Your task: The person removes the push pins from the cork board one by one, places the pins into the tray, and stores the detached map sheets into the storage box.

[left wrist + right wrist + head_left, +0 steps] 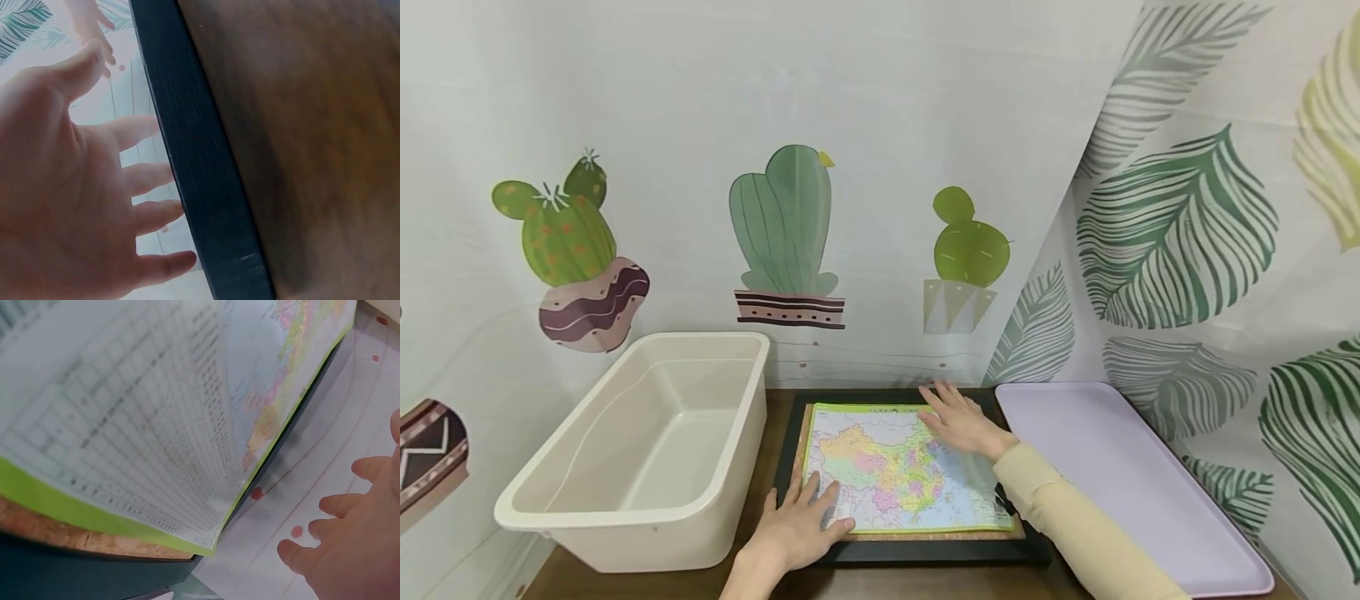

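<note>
A map [880,467] with a lime-green border lies on a cork board [940,536] set in a black frame [925,552]. My left hand [797,525] rests, fingers spread, over the map's lower left corner. The right hand [958,417] lies with extended fingers over the map's upper right part. In the left wrist view, the left palm and separated fingers show beside the black frame [194,144]. Small printed tables cover part of the map [156,444] in the right wrist view, where the right hand [356,544] appears at the right edge.
A deep cream plastic tub [730,492] stands left of the frame on the brown wooden table [880,582]. A pale purple tray [1120,483] lies on the right. Behind hangs a white curtain [880,100] printed with cacti and leaves.
</note>
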Demonstrator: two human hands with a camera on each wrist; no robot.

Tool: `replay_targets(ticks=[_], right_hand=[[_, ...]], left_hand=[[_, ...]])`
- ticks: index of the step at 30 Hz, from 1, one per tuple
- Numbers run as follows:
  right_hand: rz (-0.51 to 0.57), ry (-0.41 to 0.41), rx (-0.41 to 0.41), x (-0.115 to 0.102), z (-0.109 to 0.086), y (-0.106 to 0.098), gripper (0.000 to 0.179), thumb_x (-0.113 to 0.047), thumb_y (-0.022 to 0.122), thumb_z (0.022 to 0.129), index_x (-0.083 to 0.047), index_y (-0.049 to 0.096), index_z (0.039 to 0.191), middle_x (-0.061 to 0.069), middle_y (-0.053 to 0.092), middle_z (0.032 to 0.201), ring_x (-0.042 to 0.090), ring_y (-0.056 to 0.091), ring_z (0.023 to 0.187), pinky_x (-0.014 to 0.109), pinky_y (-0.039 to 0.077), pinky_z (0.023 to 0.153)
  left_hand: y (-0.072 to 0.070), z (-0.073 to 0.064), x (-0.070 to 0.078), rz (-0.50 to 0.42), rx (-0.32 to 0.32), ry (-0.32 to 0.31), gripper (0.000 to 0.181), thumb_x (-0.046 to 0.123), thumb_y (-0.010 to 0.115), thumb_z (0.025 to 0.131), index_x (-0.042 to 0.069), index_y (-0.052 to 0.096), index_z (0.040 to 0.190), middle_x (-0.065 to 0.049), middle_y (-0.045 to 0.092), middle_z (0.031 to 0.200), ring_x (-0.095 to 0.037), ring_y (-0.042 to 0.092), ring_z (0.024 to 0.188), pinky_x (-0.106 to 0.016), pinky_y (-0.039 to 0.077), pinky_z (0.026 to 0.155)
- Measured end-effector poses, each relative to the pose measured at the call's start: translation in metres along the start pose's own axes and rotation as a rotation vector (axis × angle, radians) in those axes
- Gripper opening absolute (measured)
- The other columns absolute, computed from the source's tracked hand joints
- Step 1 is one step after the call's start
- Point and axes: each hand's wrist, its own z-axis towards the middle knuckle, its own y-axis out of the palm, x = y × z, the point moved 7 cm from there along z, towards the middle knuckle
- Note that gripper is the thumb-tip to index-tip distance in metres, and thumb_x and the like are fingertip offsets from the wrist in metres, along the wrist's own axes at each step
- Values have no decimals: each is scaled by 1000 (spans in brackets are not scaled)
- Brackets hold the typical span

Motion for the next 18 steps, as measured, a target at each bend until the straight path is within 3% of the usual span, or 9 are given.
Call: replay_targets(ticks=[18], right_hand=[[18,-10,-7,-3,22,11,62,-48,32,106,-12,25,156,22,13,160,40,6,147,62,14,113]], left_hand=[[2,2,-5,-23,-35,-17,75,65,49,92,14,45,148,-20,31,155,-47,21,142,-74,14,105]])
